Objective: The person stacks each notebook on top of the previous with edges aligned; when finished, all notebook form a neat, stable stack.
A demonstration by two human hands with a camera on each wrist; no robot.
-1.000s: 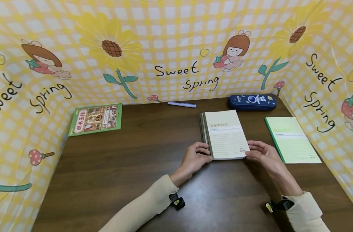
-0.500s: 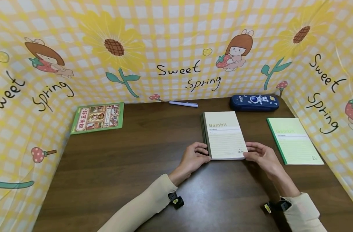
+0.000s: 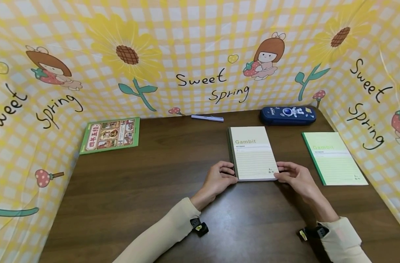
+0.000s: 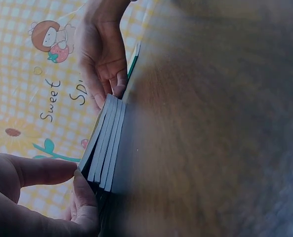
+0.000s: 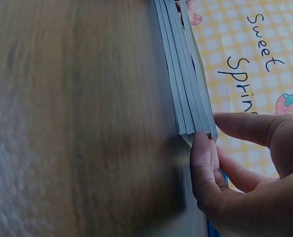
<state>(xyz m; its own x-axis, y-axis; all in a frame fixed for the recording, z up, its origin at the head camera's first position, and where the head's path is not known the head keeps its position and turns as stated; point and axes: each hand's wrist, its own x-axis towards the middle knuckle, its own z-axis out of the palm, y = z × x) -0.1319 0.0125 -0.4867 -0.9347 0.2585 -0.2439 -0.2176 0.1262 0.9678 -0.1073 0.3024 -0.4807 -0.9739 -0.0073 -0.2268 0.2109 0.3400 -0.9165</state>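
Observation:
A stack of several notebooks [image 3: 254,153], the top one with a cream "Gambit" cover and dark spine, lies on the brown table [image 3: 147,190]. At the front corner on its spine side, my left hand [image 3: 218,180] pinches the top notebook between thumb and fingers. My right hand [image 3: 296,179] holds the opposite front corner, fingertips against the page edges and thumb at the top cover. From the left wrist view, the page edges [image 4: 106,140] stand in layers, with a narrow dark gap under the top notebook near my left fingers. Both wrists wear small black cameras.
A green-spined notebook [image 3: 334,159] lies to the right. Behind the stack are a navy pencil case [image 3: 288,115] and a pale lilac pen [image 3: 207,118]. A green-bordered book [image 3: 110,135] lies far left. Yellow checked cloth [image 3: 193,44] walls in the table.
The top notebook has shifted slightly left and now lines up more closely with those below. Both hands have stayed at the stack's front corners, the right one moving slightly left.

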